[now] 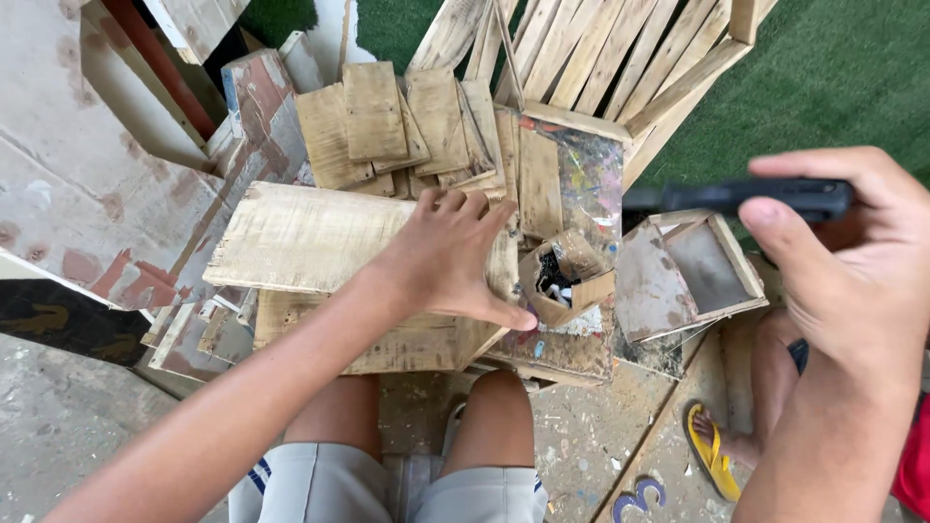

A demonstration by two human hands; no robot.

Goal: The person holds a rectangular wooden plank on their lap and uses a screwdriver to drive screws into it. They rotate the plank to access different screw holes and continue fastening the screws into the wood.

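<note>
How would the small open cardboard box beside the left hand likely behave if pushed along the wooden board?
The small cardboard box would probably slide easily and feel light, as it is small and thin-walled. Its flaps stand open and bent, so the walls would likely buckle under a squeeze. It already sits tilted by the left hand, so a push might tip it and spill the small dark pieces inside.

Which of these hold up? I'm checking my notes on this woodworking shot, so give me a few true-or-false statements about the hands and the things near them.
1. The left hand rests flat on a wooden box. True.
2. The right hand is empty. False: it grips a dark tool handle.
3. A small cardboard box sits just right of the left hand. True.
4. The ground at the top is bare concrete. False: it is green turf.
5. A yellow sandal shows at lower right. True.
</note>
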